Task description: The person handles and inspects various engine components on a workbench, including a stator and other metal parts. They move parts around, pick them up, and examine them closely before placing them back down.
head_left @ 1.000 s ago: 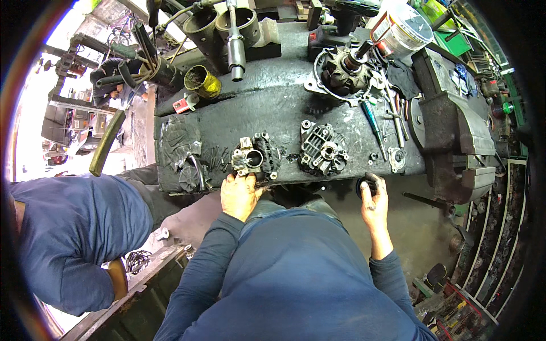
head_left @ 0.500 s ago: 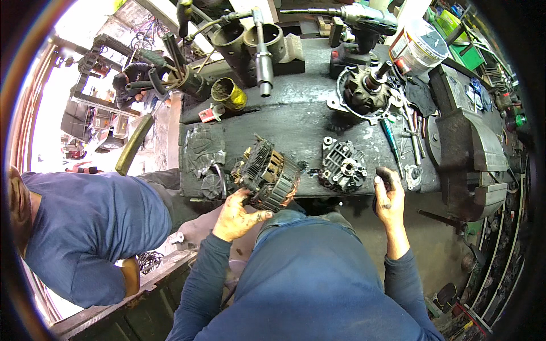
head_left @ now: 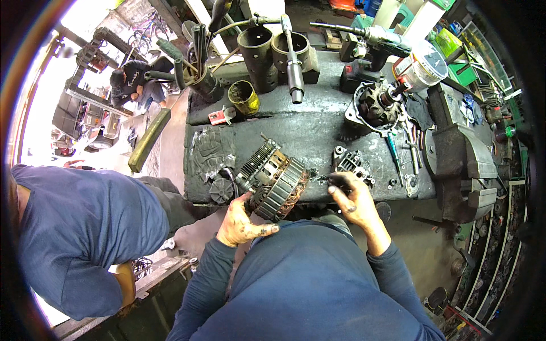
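Observation:
An alternator stator [head_left: 281, 187], a ring of dark laminations with copper windings and a finned rectifier at its upper left, rests tilted at the bench's near edge. My left hand [head_left: 242, 224] holds its lower left side, fingers partly hidden behind it and thumb stretched along the front. To the right, my right hand [head_left: 358, 202] hovers between the stator and an aluminium alternator end housing [head_left: 355, 161], covering part of that housing. Its blackened fingers are curled toward the thumb; whatever they pinch, if anything, is too dark to make out.
Another housing with a rotor [head_left: 380, 105] stands far right, near a teal screwdriver [head_left: 394, 153] and a cordless impact wrench [head_left: 372, 45]. A yellow can [head_left: 244, 98] and a ratchet with socket [head_left: 293, 68] are at the back. A bench vise [head_left: 466, 159] sits right; a co-worker [head_left: 96, 227] is left.
My right hand has moved left, from beyond the end housing to in front of it. The stator has turned in my left hand, showing more copper winding. The whole view has shifted slightly.

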`<state>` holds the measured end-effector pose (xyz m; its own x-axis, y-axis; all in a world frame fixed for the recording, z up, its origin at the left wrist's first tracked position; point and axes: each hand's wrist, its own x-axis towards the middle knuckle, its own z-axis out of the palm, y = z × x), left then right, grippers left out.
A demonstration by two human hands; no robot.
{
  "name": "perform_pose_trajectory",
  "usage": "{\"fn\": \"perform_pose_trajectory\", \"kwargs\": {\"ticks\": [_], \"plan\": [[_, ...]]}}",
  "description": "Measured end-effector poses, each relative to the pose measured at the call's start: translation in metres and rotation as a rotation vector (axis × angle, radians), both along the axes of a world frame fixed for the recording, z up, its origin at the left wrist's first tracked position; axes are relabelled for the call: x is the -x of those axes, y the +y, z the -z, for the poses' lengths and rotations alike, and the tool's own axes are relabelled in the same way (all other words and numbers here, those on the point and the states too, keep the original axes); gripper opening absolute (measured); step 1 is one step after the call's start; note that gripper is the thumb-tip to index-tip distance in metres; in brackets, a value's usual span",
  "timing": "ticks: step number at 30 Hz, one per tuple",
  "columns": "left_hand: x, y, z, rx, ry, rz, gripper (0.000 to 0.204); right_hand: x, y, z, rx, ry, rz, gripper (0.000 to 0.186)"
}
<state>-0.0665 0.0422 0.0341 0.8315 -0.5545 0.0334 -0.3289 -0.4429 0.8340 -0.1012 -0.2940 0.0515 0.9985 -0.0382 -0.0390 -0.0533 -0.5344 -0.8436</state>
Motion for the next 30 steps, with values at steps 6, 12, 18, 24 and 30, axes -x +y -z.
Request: {"fn": "perform_pose_trajectory", "kwargs": {"ticks": [6, 12, 18, 24, 30], "plan": [[0.0, -0.015, -0.009, 0.014, 0.113, -0.067, 0.1, -0.033, 0.009, -0.012, 0.076, -0.101, -0.229, 0.076], [-0.006, -0.04, -0.036, 0.533, 0.644, -0.053, 0.092, -0.062, 0.016, -0.013, -0.211, -0.055, -0.475, 0.063], [0.001, -0.068, -0.049, 0.656, 0.449, -0.191, 0.1, -0.058, 0.015, -0.033, -0.14, -0.041, -0.313, 0.046], [0.002, -0.079, -0.061, 0.461, 0.54, -0.405, 0.072, -0.061, 0.006, -0.051, -0.13, 0.167, -0.278, 0.044], [0.002, -0.088, -0.072, 0.608, 0.663, -0.497, 0.051, -0.067, 0.007, -0.038, -0.355, 0.374, -0.221, 0.057]]}}
